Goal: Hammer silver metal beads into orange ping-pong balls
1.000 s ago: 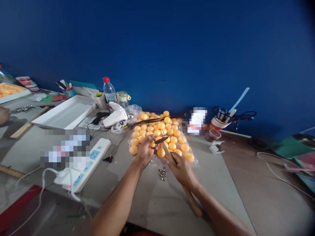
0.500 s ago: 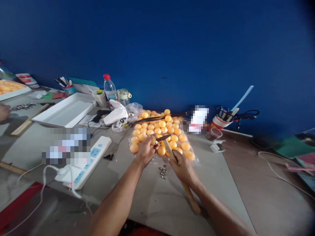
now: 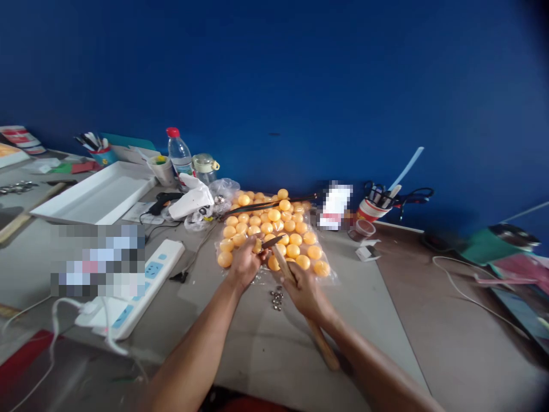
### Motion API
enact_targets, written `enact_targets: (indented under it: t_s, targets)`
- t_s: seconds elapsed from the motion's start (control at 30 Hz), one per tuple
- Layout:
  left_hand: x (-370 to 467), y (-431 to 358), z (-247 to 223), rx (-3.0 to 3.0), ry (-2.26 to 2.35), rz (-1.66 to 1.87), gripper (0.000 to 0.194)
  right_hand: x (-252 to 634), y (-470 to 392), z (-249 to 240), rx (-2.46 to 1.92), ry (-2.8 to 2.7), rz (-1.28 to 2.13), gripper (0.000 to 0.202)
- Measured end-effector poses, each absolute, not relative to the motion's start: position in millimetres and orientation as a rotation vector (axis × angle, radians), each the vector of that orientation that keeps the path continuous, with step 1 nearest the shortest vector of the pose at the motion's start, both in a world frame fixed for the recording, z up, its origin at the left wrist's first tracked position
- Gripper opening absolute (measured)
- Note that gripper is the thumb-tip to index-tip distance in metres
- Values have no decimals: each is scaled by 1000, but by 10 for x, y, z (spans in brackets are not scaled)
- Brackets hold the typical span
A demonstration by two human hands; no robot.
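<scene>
My left hand (image 3: 246, 262) has its fingers closed round an orange ball (image 3: 257, 246) in front of the bag. My right hand (image 3: 303, 289) grips the wooden handle of a hammer (image 3: 322, 343), whose dark pointed head reaches over to the ball. Whether the head touches the ball cannot be made out. Behind both hands lies a clear plastic bag of orange balls (image 3: 293, 250), with dark strips (image 3: 268, 207) across it. Several small shiny metal pieces (image 3: 277, 298) lie on the grey table, between my forearms.
On the left are a white power strip (image 3: 146, 286) with cables, a white tray (image 3: 96, 191), a glue gun (image 3: 165, 201) and a bottle (image 3: 179, 151). To the right stand a phone (image 3: 335, 206), a cup of tools (image 3: 372, 209) and a small clear cup (image 3: 364, 229).
The view has shifted, so most things sit slightly further left. A person's hand at the left edge is out of view. Both my hands keep their holds, with little visible change between them.
</scene>
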State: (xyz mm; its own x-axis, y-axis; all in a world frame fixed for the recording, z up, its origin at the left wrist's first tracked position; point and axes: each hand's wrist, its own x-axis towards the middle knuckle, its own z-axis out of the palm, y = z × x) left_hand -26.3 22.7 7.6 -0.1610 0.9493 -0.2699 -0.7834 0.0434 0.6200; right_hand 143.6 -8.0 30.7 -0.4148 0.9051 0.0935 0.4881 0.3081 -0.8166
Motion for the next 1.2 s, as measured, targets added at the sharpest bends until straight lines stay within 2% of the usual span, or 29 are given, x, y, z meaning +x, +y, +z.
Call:
enact_targets:
  t_s: [0.4, 0.63, 1.0, 1.2]
  targets:
    - [-297, 222, 117, 238, 797, 1555, 19, 1445, -94, 448, -1195, -1916, 1033, 15]
    - [-310, 206, 107, 264, 740, 1519, 11, 1403, -78, 295, -1220, -2009, 1038, 13]
    - [-324, 232, 99, 245, 770, 1510, 14, 1429, -96, 411, -1141, -1872, 1070, 13]
    - [-331, 221, 173, 187, 790, 1504, 11, 1388, -69, 256, -1234, -1963, 1121, 14]
